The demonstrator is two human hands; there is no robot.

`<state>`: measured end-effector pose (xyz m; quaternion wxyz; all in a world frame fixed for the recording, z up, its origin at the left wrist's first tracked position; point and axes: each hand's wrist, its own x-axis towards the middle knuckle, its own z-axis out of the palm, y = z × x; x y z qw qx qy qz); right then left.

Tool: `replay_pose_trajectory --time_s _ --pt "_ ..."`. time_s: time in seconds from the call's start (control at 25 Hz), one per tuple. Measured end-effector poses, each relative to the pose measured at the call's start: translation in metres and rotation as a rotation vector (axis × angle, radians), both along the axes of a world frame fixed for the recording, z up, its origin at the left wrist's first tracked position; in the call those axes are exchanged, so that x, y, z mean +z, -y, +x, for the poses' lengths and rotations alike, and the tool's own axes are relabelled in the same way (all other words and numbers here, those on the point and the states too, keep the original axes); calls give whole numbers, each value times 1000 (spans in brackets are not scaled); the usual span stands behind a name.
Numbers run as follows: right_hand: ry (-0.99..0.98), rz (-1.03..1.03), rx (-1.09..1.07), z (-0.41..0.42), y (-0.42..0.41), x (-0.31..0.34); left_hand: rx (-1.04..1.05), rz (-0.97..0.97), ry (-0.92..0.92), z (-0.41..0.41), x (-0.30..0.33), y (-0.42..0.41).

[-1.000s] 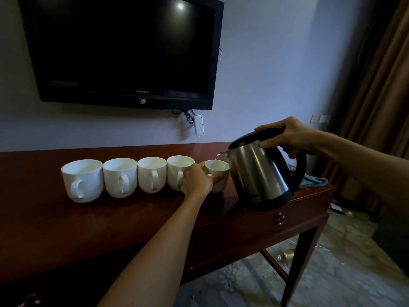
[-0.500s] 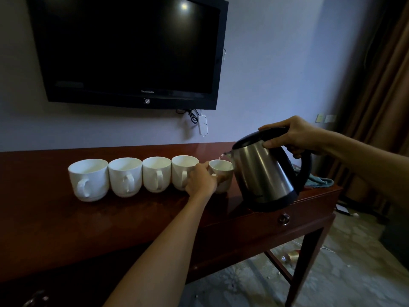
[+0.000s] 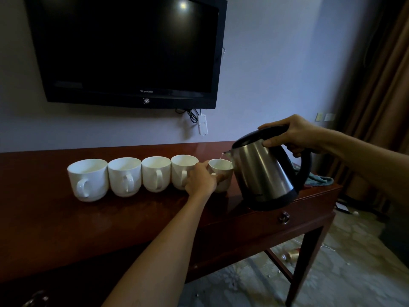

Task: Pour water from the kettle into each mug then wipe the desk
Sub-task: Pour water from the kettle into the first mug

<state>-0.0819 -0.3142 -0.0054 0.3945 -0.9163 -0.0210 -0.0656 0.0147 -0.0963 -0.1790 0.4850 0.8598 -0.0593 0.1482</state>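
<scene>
Dim room, glare spot on television (image 3: pixel 132 49), edges warped

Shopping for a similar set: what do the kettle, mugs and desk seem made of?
Kettle: brushed stainless steel by its streaky sheen, with a black, likely plastic, lid, handle and base. Mugs: glazed white ceramic, probably. Desk: glossy reddish-brown wood or veneer; it reflects light.

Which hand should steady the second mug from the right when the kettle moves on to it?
The left hand. It holds the mug on the right end, touching the next mug. The right hand grips the tilted kettle and is occupied with pouring.
</scene>
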Motion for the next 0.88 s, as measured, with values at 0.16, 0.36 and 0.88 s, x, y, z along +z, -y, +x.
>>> replay_pose_trajectory --time_s 0.16,0.36,0.88 --pt "8 -34 2 0 -3 1 14 7 14 -2 1 0" --pt "5 -35 12 0 -4 2 5 7 1 -4 1 -1" --pt "-12 -18 9 -1 -2 2 -10 -31 -20 -9 5 -3"
